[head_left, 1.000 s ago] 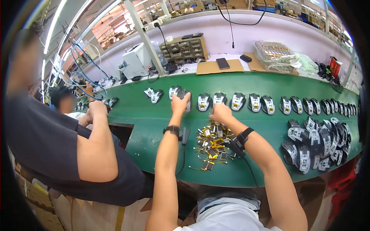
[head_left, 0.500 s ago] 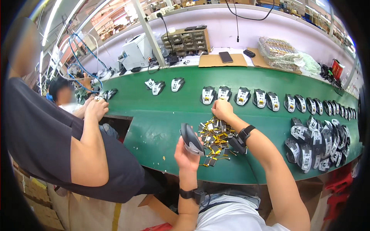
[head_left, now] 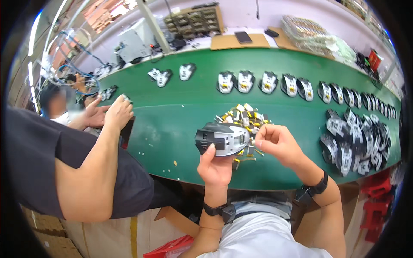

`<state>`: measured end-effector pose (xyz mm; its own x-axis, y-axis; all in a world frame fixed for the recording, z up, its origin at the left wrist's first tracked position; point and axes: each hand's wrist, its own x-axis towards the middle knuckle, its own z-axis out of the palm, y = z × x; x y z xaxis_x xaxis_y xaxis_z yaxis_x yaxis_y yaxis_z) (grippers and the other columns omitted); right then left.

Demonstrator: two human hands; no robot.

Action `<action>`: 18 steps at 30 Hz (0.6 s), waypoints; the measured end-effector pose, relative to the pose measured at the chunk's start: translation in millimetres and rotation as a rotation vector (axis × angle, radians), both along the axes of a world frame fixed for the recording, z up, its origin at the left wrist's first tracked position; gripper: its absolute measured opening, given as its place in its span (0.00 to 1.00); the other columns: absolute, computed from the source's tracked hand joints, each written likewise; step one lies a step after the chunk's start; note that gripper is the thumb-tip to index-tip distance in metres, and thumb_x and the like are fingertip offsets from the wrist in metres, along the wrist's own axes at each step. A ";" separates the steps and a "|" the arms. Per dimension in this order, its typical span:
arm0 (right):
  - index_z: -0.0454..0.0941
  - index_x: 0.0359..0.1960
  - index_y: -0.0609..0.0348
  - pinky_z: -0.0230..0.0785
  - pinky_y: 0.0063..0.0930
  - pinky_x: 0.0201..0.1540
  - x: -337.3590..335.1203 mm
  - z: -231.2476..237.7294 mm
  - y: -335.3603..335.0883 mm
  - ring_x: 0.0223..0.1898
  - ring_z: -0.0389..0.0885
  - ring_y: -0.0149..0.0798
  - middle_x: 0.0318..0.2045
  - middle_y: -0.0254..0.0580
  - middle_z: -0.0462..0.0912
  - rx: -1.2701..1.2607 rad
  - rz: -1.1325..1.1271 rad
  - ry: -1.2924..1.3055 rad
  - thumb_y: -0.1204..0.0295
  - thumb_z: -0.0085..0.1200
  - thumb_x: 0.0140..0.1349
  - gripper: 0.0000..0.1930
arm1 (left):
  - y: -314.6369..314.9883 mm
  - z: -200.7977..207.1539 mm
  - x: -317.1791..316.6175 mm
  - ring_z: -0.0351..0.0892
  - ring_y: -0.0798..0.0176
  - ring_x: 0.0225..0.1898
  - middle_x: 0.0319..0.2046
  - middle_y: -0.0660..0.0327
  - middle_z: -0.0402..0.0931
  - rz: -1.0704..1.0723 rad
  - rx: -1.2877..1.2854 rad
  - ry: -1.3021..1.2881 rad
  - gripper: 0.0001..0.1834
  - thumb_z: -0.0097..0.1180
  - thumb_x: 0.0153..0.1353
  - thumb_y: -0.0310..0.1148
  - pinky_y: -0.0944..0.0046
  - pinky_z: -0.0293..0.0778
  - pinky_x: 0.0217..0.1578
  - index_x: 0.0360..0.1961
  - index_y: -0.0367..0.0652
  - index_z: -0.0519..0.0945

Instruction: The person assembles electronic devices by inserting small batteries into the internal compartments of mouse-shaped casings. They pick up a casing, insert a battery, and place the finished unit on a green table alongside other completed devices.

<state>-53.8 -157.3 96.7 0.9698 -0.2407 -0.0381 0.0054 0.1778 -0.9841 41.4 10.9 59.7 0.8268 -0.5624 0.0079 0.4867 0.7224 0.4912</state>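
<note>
My left hand holds a black and silver computer mouse shell from below, thumb on its near side, the grey-white face turned up. My right hand is at the shell's silver end, thumb and fingertips pinched together. Whatever is in that pinch, if anything, is too small to make out. Just beyond both hands lies a heap of small flat battery packs with yellow tape and thin wires, partly covered by the shell and my right hand.
A row of mouse shells runs along the green table to the far right. More shells are piled at right. A phone lies on cardboard at the back. On the left, a co-worker's hands work near another person.
My right hand has come back from the shell row to the held shell. My left hand has turned that shell from upright to lying level, and the view has tipped downward.
</note>
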 end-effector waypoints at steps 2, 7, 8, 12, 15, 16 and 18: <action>0.76 0.29 0.61 0.64 0.16 0.30 -21.4 6.9 8.4 0.28 0.71 0.18 0.26 0.27 0.78 -0.076 -0.087 0.050 0.73 0.61 0.59 0.06 | -10.7 5.7 -19.3 0.66 0.42 0.64 0.61 0.45 0.67 -0.033 -0.070 -0.087 0.34 0.52 0.57 0.37 0.41 0.63 0.64 0.65 0.36 0.64; 0.75 0.24 0.61 0.59 0.14 0.23 -44.2 0.4 20.6 0.21 0.66 0.16 0.21 0.25 0.75 -0.158 -0.291 0.093 0.74 0.62 0.55 0.08 | -24.5 2.8 -48.7 0.64 0.39 0.65 0.62 0.42 0.65 -0.008 -0.023 -0.238 0.41 0.58 0.50 0.44 0.40 0.61 0.65 0.64 0.39 0.63; 0.73 0.23 0.61 0.56 0.15 0.22 -47.5 3.0 23.7 0.20 0.64 0.15 0.18 0.24 0.73 -0.148 -0.293 0.095 0.75 0.62 0.54 0.09 | -25.0 -0.9 -50.4 0.64 0.40 0.64 0.60 0.45 0.66 0.008 -0.013 -0.302 0.40 0.56 0.50 0.47 0.40 0.63 0.63 0.64 0.39 0.64; 0.72 0.21 0.62 0.51 0.18 0.20 -51.1 -2.3 23.1 0.18 0.59 0.16 0.15 0.24 0.69 -0.195 -0.294 0.086 0.75 0.61 0.51 0.09 | -27.1 -6.0 -52.8 0.65 0.38 0.63 0.57 0.44 0.66 0.035 0.009 -0.382 0.37 0.59 0.49 0.48 0.37 0.66 0.60 0.58 0.45 0.64; 0.72 0.21 0.62 0.50 0.19 0.19 -49.9 -1.5 23.9 0.18 0.58 0.16 0.15 0.24 0.68 -0.165 -0.304 0.082 0.75 0.61 0.51 0.09 | -26.6 -3.5 -59.0 0.65 0.38 0.63 0.58 0.44 0.65 0.065 0.022 -0.419 0.36 0.61 0.48 0.47 0.36 0.67 0.60 0.56 0.45 0.63; 0.71 0.21 0.62 0.50 0.19 0.19 -48.5 -3.6 24.8 0.19 0.58 0.16 0.15 0.25 0.69 -0.170 -0.329 0.056 0.76 0.61 0.51 0.09 | -28.6 -6.9 -58.4 0.65 0.40 0.63 0.58 0.46 0.65 0.090 0.046 -0.479 0.39 0.58 0.48 0.50 0.34 0.68 0.58 0.59 0.41 0.64; 0.71 0.21 0.62 0.50 0.19 0.19 -47.5 -2.0 24.4 0.19 0.58 0.17 0.16 0.26 0.70 -0.146 -0.326 0.069 0.76 0.61 0.51 0.09 | -28.9 -8.1 -57.1 0.65 0.42 0.63 0.58 0.47 0.64 0.101 0.104 -0.548 0.43 0.56 0.48 0.52 0.31 0.70 0.56 0.61 0.36 0.64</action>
